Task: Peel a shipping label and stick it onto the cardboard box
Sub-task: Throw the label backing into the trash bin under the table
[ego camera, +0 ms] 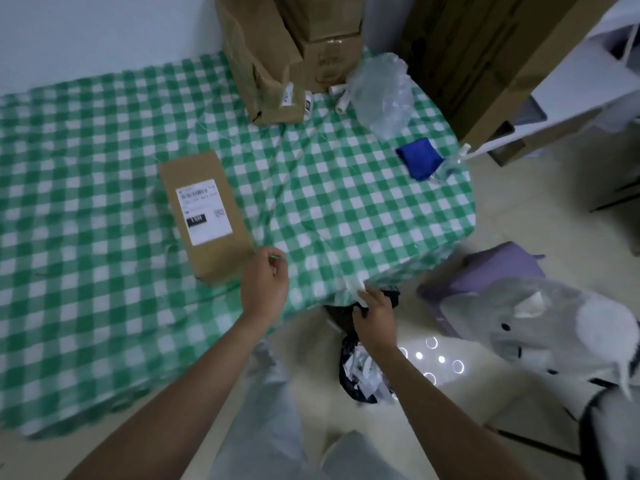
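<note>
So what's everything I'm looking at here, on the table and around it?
cardboard box: one, brown, lying on the table, left of centre
shipping label: one, white, stuck on the box top
tablecloth: one, green and white check, covering the table
stacked boxes: several, brown, far edge
plastic wrap: one, clear, far right
blue item: one, right edge
bin bag: one, black, on the floor, holding paper scraps
left hand: near the box corner
right hand: holding a white strip above the bag
</note>
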